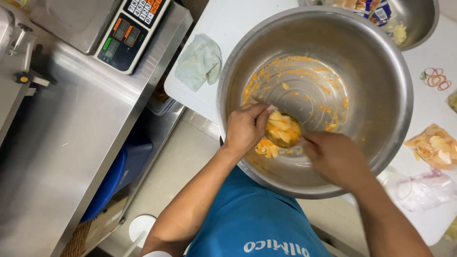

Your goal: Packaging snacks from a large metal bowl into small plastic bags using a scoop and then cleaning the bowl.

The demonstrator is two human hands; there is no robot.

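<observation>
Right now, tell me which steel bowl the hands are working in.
The large steel bowl at centre, smeared orange inside; the smaller bowl behind it is untouched.

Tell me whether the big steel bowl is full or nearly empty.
Nearly empty: the steel bowl shows bare metal with orange smears, only a small chip pile remaining.

Stainless steel counter [71, 143] ran along the left, scuffed, catching soft overhead glare. A digital scale [128, 28] with an orange and green keypad sat on its far end. White worktop [214, 19] filled the right side, a crumpled pale cloth [200, 61] lying on it near the edge. Between the two, beige tiled floor [176, 162] showed. A blue bin [121, 173] sat under the steel counter, a woven basket [78, 240] beside it. Light was even, indoor, with no hard shadows.
</observation>
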